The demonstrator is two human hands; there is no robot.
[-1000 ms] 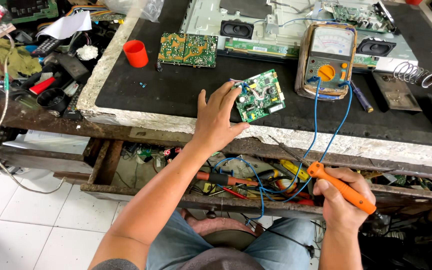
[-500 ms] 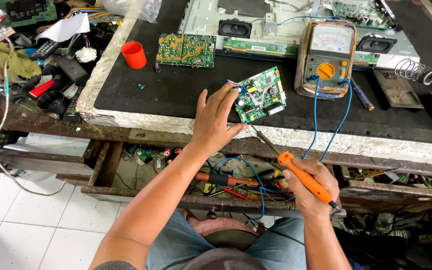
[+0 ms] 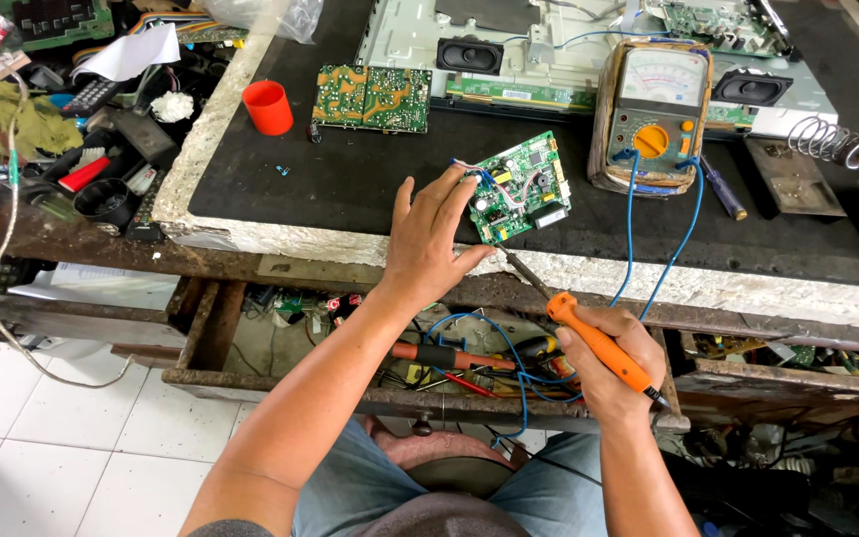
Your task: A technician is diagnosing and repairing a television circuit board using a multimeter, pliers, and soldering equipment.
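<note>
My left hand point(image 3: 428, 244) rests on the black bench mat and holds the left edge of a small green circuit board point(image 3: 521, 186). My right hand point(image 3: 608, 353) grips an orange-handled soldering iron point(image 3: 599, 345) below the bench edge. The iron's metal tip point(image 3: 514, 267) points up and left, close to the board's lower corner. An analogue multimeter point(image 3: 653, 114) in a brown case stands behind the board, with blue leads point(image 3: 688, 214) hanging down toward my right hand.
A second green board point(image 3: 370, 97) and an orange cup point(image 3: 268, 106) lie at the back left. A disassembled panel with speakers point(image 3: 469, 53) fills the back. A coil stand point(image 3: 832, 141) sits right. An open drawer point(image 3: 449, 353) holds tools and wires; clutter piles at left.
My right hand has brought the soldering iron up and left, from low at the right toward the small board. My left hand has stayed on the board.
</note>
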